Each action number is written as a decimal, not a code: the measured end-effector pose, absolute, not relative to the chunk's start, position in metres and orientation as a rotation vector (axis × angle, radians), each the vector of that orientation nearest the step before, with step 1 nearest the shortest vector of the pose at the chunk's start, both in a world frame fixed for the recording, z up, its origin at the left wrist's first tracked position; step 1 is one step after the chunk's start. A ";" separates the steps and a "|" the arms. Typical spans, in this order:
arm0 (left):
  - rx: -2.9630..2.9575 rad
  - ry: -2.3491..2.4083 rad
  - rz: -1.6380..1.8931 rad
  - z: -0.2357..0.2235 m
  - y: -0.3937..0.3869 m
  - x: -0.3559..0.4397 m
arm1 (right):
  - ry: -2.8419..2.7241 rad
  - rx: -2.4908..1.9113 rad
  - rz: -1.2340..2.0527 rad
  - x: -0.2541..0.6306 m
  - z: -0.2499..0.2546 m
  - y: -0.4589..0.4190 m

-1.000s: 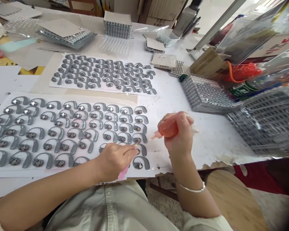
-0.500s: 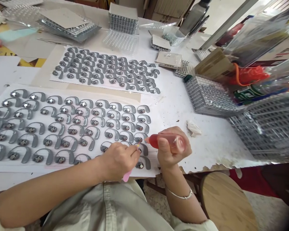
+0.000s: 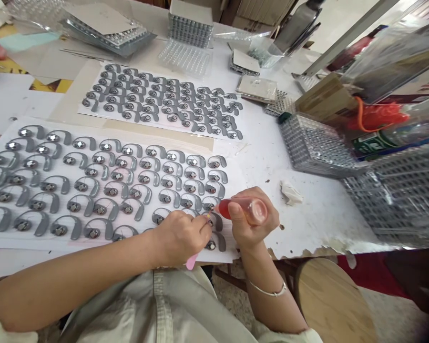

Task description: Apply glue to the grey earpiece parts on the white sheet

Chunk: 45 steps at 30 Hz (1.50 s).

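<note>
My left hand (image 3: 182,238) is closed around a thin pink-handled tool (image 3: 192,261). Its handle sticks out below my palm, and a small yellowish tip shows at my fingertips. In my right hand (image 3: 262,228) is a squeeze bottle (image 3: 243,207) of red liquid, tilted so its nozzle points left. The nozzle meets one of the grey hook-shaped pieces (image 3: 220,205) near the sheet's right edge, close to my left fingertips; whether it touches is too small to tell. Rows of these hooks, each with a round metal part, lie on a white sheet (image 3: 232,186). My left hand covers a few.
Behind lies a second sheet of hook pieces (image 3: 171,102). Stacked clear trays (image 3: 314,147) of small parts stand at the right, beside a cardboard box (image 3: 327,97). A crumpled tissue (image 3: 291,192) sits right of my right hand. A round wooden stool (image 3: 332,300) is below the table edge.
My right hand has turned and moved left, bringing the bottle's nozzle to a hook piece. The tissue came out from behind that hand. My left hand keeps its grip, shifting slightly with the view.
</note>
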<state>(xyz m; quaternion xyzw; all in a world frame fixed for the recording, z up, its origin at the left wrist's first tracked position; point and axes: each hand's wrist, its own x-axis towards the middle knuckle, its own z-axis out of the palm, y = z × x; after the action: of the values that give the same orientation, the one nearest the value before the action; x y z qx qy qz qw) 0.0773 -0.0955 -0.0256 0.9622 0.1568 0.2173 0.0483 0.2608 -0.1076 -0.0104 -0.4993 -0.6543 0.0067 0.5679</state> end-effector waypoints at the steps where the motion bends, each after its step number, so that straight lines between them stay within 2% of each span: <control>1: 2.934 0.474 0.657 -0.026 -0.096 0.077 | -1.540 -1.158 0.007 0.261 -0.011 -0.107; 45: 2.891 0.548 0.727 -0.023 -0.094 0.079 | -1.535 -1.163 -0.118 0.263 -0.011 -0.106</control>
<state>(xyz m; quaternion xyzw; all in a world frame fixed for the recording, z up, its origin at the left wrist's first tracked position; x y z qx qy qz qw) 0.0787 -0.0936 -0.0227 0.9524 0.1805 0.2394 0.0552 0.2627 -0.1061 -0.0113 -0.4953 -0.6540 -0.0502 0.5696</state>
